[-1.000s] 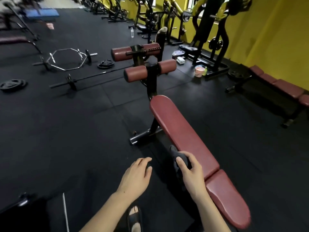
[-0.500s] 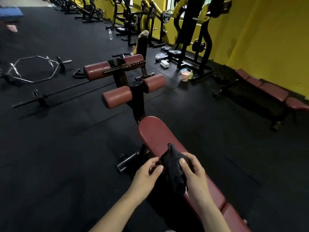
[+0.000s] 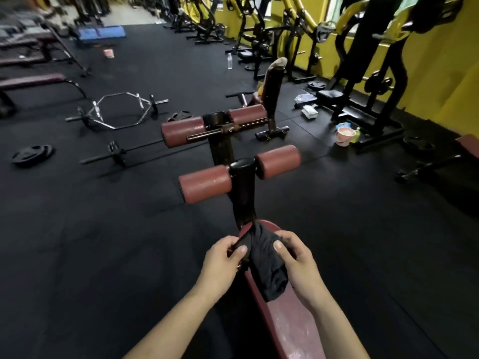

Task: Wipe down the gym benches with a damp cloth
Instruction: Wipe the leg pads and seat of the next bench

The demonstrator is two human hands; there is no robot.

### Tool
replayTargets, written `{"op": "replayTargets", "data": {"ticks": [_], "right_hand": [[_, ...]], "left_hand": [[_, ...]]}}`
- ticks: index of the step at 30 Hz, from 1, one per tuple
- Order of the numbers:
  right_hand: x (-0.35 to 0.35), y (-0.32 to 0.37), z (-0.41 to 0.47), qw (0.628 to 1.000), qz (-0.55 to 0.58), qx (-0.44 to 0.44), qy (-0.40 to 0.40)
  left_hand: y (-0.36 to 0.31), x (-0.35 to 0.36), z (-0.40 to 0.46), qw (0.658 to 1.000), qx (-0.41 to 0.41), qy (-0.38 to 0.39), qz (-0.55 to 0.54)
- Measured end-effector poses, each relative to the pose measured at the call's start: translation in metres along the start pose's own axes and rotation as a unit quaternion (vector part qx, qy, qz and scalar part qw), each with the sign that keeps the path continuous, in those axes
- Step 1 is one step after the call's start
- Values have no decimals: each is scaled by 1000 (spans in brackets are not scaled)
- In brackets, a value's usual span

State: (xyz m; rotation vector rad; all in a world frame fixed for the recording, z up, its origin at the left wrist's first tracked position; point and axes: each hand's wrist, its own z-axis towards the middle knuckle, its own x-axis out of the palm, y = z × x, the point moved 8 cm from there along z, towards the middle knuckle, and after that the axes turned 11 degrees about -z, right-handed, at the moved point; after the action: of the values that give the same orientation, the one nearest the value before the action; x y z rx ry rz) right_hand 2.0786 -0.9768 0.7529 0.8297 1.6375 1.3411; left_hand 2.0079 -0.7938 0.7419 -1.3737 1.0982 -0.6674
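A dark red padded sit-up bench [image 3: 287,325] runs from the bottom of the view up to a black post with red foam rollers [image 3: 204,183]. Over the bench's upper end I hold a black cloth [image 3: 267,265] with both hands. My left hand [image 3: 224,257] pinches the cloth's left edge between thumb and fingers. My right hand [image 3: 298,260] grips the bunched right side, thumb on top. The cloth hangs down from my hands onto the pad.
Black rubber floor all round. A hex bar [image 3: 116,111], a barbell [image 3: 116,154] and a weight plate [image 3: 32,152] lie to the left. A pink bucket [image 3: 344,136] and machines stand at the right by the yellow wall. Flat benches [image 3: 31,81] sit at the far left.
I have moved closer to the bench's roller end. My left hand, free one second ago, has come over and taken hold of the cloth beside my right hand.
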Motion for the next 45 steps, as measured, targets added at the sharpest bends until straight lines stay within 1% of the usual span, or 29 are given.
{"op": "replayTargets", "data": {"ticks": [2, 5, 7, 10, 12, 13, 14, 17, 19, 21, 23, 24, 25, 27, 29, 31, 33, 34, 36, 40, 43, 45], "right_hand": [[-2, -2, 18, 1000, -12, -1, 27], [-10, -13, 44, 999, 2, 23, 29], [-14, -22, 61, 998, 20, 51, 15], [-18, -34, 80, 994, 43, 89, -34], [-18, -40, 89, 990, 56, 111, -60], [-18, -40, 92, 990, 60, 113, -60], [-17, -37, 96, 991, 53, 106, -55], [-8, -20, 106, 999, 10, 52, -5], [0, -10, 116, 1000, -11, 24, 12], [3, -8, 128, 997, -75, 14, -20], [3, -10, 140, 984, -165, 16, -60], [4, -11, 143, 978, -192, 19, -76], [4, -12, 148, 976, -198, 28, -91], [0, -9, 156, 978, -171, 50, -112], [-1, -2, 167, 982, -157, 54, -89], [1, 10, 178, 987, -154, 41, -31], [12, 22, 185, 992, -115, 38, 24], [18, 25, 189, 994, -92, 44, 40], [31, 31, 197, 995, -61, 53, 58], [60, 33, 210, 993, -45, 59, 94], [84, 31, 220, 991, -33, 75, 109], [102, 28, 226, 988, -2, 97, 119]], "left_hand": [[-4, 1, 14, 1000, 2, -11, 9], [-18, 5, 40, 999, 30, -12, 37], [-26, 10, 58, 998, 40, -8, 55], [-36, 17, 81, 995, 64, -7, 83], [-46, 18, 98, 983, 101, -11, 156], [-53, 19, 105, 973, 123, -7, 195], [-60, 20, 113, 968, 139, 0, 207], [-74, 24, 134, 974, 143, 38, 172], [-78, 23, 148, 976, 138, 46, 162], [-83, 18, 160, 981, 134, 43, 134], [-90, 12, 171, 985, 139, 40, 97], [-93, 10, 175, 985, 142, 40, 85], [-96, 6, 179, 986, 145, 40, 75], [-98, -4, 190, 986, 147, 37, 69], [-89, -20, 204, 988, 133, 31, 71], [-76, -38, 216, 992, 107, 22, 69], [-64, -56, 225, 995, 86, 7, 57], [-59, -63, 228, 996, 81, 6, 45], [-52, -74, 233, 997, 73, 17, 25], [-36, -95, 246, 998, 52, 36, -8], [-26, -112, 256, 998, 49, 35, 0], [-24, -122, 261, 998, 51, 35, -6]]}}
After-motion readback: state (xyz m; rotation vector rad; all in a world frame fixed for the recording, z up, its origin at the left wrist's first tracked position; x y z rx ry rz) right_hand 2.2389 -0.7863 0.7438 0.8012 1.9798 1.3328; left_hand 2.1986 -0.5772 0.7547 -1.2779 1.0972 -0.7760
